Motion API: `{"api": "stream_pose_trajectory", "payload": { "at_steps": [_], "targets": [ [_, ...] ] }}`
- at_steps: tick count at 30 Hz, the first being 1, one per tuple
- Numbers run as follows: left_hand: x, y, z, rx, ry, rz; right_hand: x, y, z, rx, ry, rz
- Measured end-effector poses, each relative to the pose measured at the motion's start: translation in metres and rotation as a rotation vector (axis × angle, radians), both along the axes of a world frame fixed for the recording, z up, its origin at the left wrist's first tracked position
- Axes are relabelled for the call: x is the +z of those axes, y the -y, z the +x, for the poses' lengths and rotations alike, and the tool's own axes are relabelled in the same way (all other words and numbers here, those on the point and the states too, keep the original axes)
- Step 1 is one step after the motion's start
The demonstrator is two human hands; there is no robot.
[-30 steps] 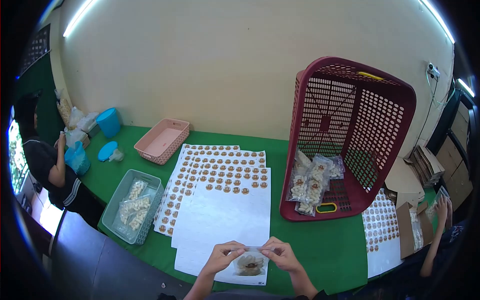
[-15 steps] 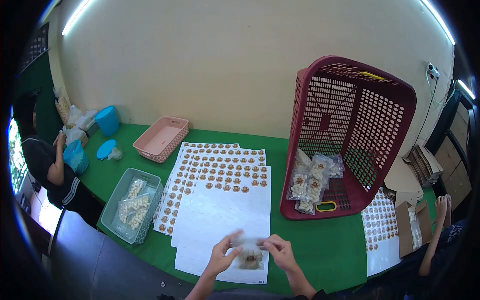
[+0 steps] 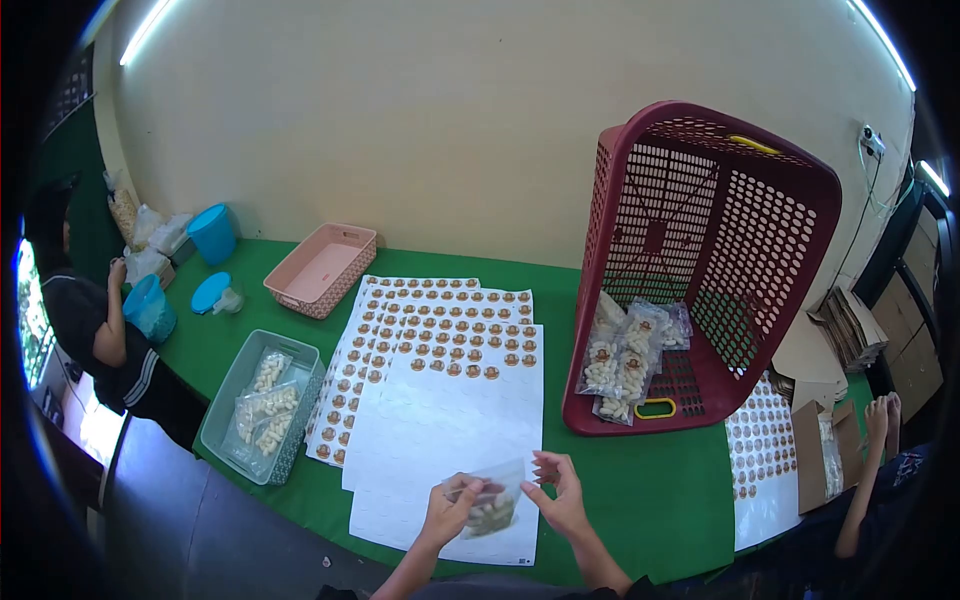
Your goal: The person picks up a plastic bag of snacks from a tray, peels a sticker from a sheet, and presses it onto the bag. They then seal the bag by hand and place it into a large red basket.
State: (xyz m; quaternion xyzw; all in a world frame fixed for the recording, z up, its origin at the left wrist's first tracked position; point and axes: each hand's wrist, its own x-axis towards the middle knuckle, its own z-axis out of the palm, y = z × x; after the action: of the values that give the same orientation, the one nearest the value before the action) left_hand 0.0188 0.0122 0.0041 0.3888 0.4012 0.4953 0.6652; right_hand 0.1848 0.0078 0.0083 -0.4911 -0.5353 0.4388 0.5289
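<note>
My left hand [image 3: 447, 512] is closed on the upper left part of a clear plastic bag [image 3: 493, 512] with pale, nut-like pieces at its bottom. The bag hangs tilted over the lower part of a white sticker sheet [image 3: 440, 430]. Beside the bag's right edge is my right hand [image 3: 562, 500], its thumb and fingers spread apart. Rows of round brown stickers [image 3: 455, 355] fill the far part of the sheets, while the near part of the top sheet is bare white.
A green-grey basket [image 3: 308, 400] holds filled bags at left; behind it stands a pink basket [image 3: 345, 235]. At right, a maroon basket [image 3: 590, 300] lies on its side with several labelled bags inside. One person [image 3: 90, 320] stands far left; another person's hands [image 3: 882, 415] show at right, near a cardboard box [image 3: 808, 465].
The bag has tilted, its top swinging up and to the right. My right hand has let go of its edge and opened. The left hand keeps its hold.
</note>
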Motion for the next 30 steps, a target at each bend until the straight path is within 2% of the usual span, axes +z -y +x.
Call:
{"api": "stream_pose_trajectory", "payload": {
  "at_steps": [3, 4, 6, 10, 12, 14, 18, 19, 20, 22, 23, 24, 26, 27, 28, 30],
  "targets": [
    [-0.006, 0.006, 0.007, -0.026, -0.033, 0.094, -0.002, -0.004, 0.001, 0.234, -0.159, -0.098],
    [-0.006, 0.007, 0.007, -0.024, -0.032, 0.094, -0.004, -0.003, 0.001, 0.236, -0.158, -0.098],
    [-0.005, 0.010, 0.007, -0.027, -0.179, 0.148, -0.009, -0.002, 0.002, 0.396, -0.071, -0.079],
    [-0.001, 0.008, -0.001, -0.092, -0.274, 0.271, 0.001, -0.001, -0.003, 0.160, 0.112, 0.010],
    [-0.002, 0.008, -0.003, -0.085, -0.314, 0.280, 0.004, -0.001, -0.003, 0.165, 0.093, -0.003],
    [0.003, 0.007, -0.002, 0.034, -0.206, 0.177, 0.004, 0.000, -0.001, 0.289, -0.030, 0.001],
    [0.011, 0.004, -0.004, -0.094, -0.124, 0.177, 0.019, 0.000, 0.008, 0.342, -0.224, -0.218],
    [0.010, 0.003, -0.008, -0.239, -0.252, 0.166, 0.023, -0.002, 0.008, 0.172, -0.341, -0.250],
    [0.008, 0.005, -0.007, -0.244, -0.255, 0.150, 0.025, -0.003, 0.009, -0.002, -0.452, -0.282],
    [0.005, 0.008, -0.001, -0.321, -0.240, 0.085, 0.030, -0.006, 0.010, -0.028, -0.476, -0.241],
    [0.004, 0.010, 0.003, -0.288, -0.194, 0.052, 0.030, -0.004, 0.010, -0.049, -0.493, -0.185],
    [0.004, 0.012, 0.006, -0.288, -0.193, 0.040, 0.025, -0.001, 0.009, -0.051, -0.493, -0.198],
    [0.005, 0.013, 0.011, -0.164, -0.132, 0.059, 0.011, 0.001, 0.006, 0.109, -0.085, -0.081],
    [0.003, 0.013, 0.011, -0.156, -0.165, 0.076, 0.002, 0.004, 0.004, 0.152, -0.227, -0.225],
    [-0.001, 0.013, 0.010, -0.155, -0.164, 0.073, -0.004, 0.006, 0.005, 0.153, -0.227, -0.227],
    [-0.007, 0.013, 0.007, -0.196, -0.242, 0.117, -0.012, 0.008, 0.008, 0.112, -0.063, -0.220]
  ]
}}
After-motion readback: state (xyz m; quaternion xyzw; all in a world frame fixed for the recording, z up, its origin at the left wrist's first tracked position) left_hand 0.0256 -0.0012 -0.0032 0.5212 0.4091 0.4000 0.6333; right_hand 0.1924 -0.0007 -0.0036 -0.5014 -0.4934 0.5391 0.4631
